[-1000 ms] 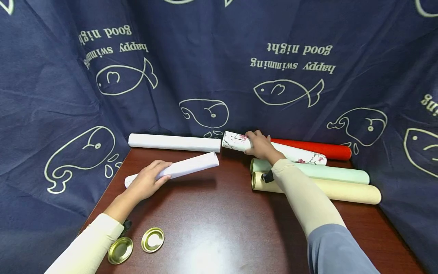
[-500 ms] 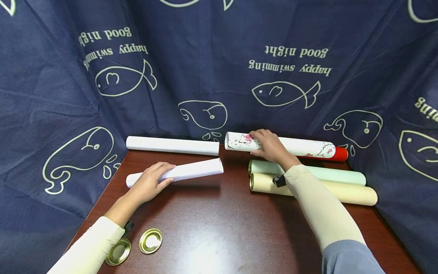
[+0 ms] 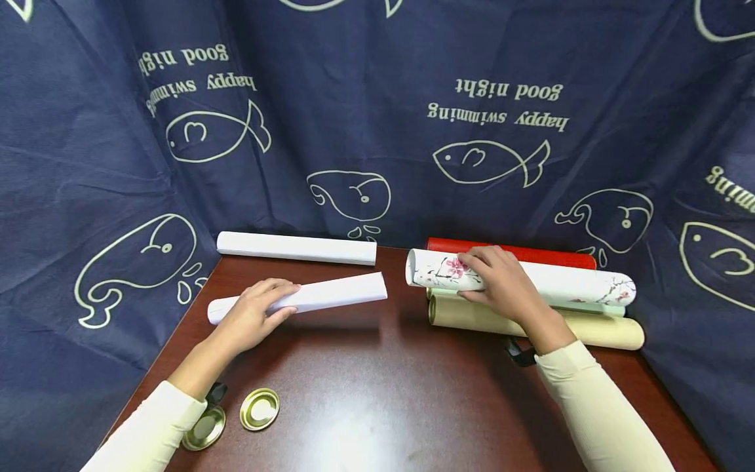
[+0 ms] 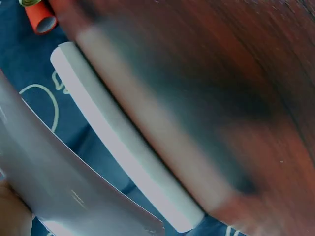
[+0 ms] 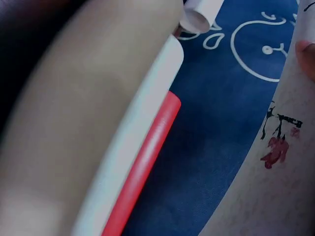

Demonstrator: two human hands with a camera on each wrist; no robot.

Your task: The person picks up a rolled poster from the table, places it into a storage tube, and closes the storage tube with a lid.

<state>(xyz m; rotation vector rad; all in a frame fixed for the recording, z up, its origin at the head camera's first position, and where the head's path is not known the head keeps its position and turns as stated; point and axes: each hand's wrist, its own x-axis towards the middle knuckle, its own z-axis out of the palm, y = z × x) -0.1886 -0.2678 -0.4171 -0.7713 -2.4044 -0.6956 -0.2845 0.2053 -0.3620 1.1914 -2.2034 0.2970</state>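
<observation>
My left hand (image 3: 255,314) grips a plain white paper roll (image 3: 336,293), held above the table with its right end tilted up. In the left wrist view this roll (image 4: 59,172) fills the lower left corner. With my right hand (image 3: 501,282) I hold a white tube printed with pink blossoms and dark branches (image 3: 578,283). It hangs over the pale green tube (image 3: 613,309), hiding most of it, and above the cream tube (image 3: 607,330). The printed tube (image 5: 261,172) shows at the right of the right wrist view, with a fingertip on it.
A second white roll (image 3: 295,248) lies along the back curtain (image 3: 354,98). A red tube (image 3: 531,255) lies at the back right. Two round gold lids, one (image 3: 259,409) beside the other (image 3: 204,429), rest on the brown table (image 3: 377,393) near my left forearm.
My right hand has lifted the printed tube off the red one and brought it toward me and rightward, over the green tube. My left hand and its roll have barely shifted.
</observation>
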